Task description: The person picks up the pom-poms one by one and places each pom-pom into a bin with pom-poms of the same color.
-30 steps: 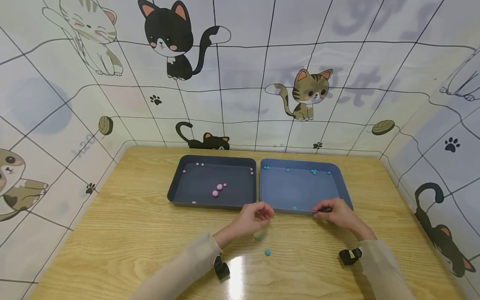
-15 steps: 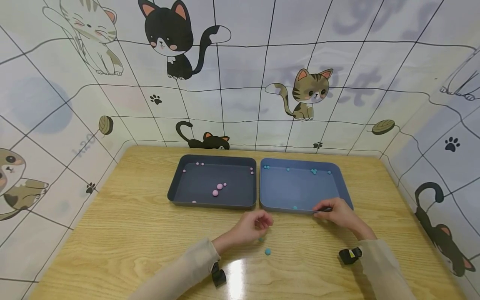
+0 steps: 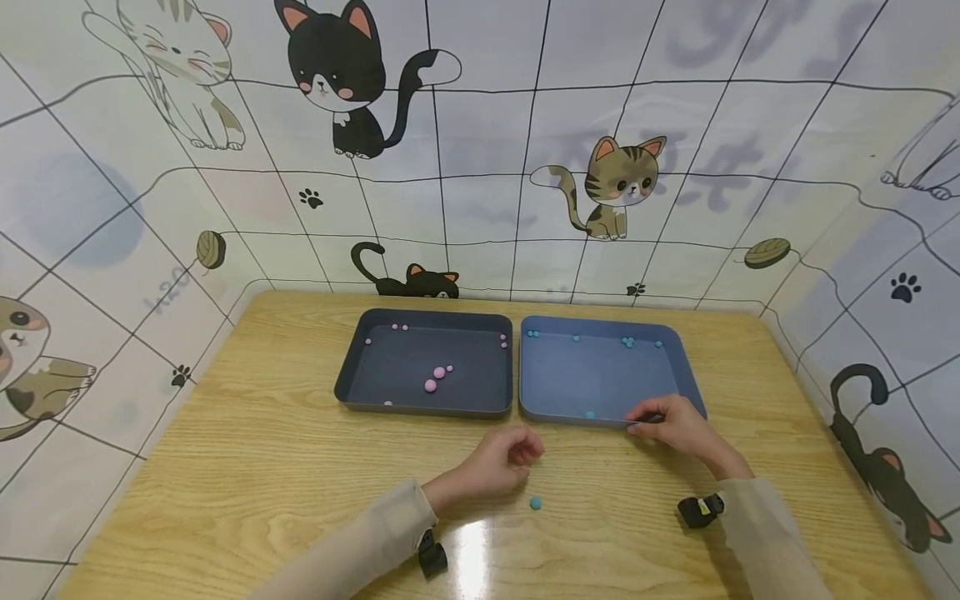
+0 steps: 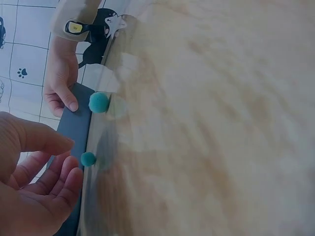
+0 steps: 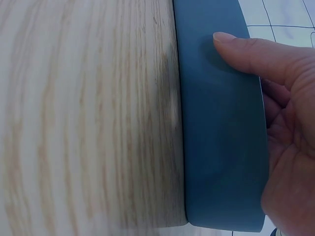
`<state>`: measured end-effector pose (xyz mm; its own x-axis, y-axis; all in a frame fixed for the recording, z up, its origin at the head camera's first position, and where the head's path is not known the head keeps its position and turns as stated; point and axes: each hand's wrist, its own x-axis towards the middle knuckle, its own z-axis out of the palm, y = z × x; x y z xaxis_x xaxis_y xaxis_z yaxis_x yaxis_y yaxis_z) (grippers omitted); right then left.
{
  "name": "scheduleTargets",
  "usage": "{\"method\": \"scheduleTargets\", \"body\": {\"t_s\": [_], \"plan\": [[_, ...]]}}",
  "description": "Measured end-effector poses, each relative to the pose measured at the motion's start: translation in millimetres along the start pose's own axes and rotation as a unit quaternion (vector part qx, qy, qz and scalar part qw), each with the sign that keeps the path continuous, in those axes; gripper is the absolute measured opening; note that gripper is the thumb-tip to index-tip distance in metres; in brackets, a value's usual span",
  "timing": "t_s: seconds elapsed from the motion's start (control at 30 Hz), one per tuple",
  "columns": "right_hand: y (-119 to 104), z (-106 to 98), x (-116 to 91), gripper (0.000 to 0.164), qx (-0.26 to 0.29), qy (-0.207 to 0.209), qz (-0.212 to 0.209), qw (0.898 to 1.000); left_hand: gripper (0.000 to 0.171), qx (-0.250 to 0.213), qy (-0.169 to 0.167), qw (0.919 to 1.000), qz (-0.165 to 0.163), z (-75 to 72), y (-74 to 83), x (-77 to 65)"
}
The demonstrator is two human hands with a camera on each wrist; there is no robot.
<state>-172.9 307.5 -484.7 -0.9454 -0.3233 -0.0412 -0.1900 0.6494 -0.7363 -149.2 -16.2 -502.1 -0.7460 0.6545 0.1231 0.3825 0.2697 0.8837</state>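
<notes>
My right hand point(image 3: 681, 427) pinches the near wall of the blue tray point(image 3: 592, 379) by its right corner. In the right wrist view the thumb presses the outer side of the tray wall point(image 5: 221, 142), while the fingers go behind it. My left hand point(image 3: 491, 463) is low over the table in front of the trays, fingers loosely bent and thumb apart from them. Just off its fingertips in the left wrist view is a small teal pompom point(image 4: 88, 159), which the hand hides in the head view. A larger teal pompom point(image 3: 536, 503) lies on the table nearer the body.
Several small teal pompoms point(image 3: 628, 342) lie in the blue tray, mostly along its far side. Left of it stands a dark grey tray point(image 3: 390, 367) with pink pompoms point(image 3: 439, 372) of different sizes. A cat-print backdrop point(image 3: 487, 208) rises behind the wooden table point(image 3: 247, 467).
My left hand has moved down, away from the trays, and now covers the small teal pompom in the head view. The right hand has kept its grip on the blue tray.
</notes>
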Motion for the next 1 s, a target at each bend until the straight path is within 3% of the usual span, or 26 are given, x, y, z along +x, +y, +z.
{"method": "scheduleTargets", "body": {"t_s": [0.47,1.0], "plan": [[-2.4,-0.4,-1.0,0.008,-0.001,0.004,-0.016,1.0,0.035,0.02,-0.031,0.9991,0.019,3.6,-2.6,-3.5],[-3.0,-0.6,-1.1,0.008,-0.006,0.006,-0.025,1.0,0.037,0.024,-0.028,0.9993,0.005,2.8,-2.4,-3.3]]}}
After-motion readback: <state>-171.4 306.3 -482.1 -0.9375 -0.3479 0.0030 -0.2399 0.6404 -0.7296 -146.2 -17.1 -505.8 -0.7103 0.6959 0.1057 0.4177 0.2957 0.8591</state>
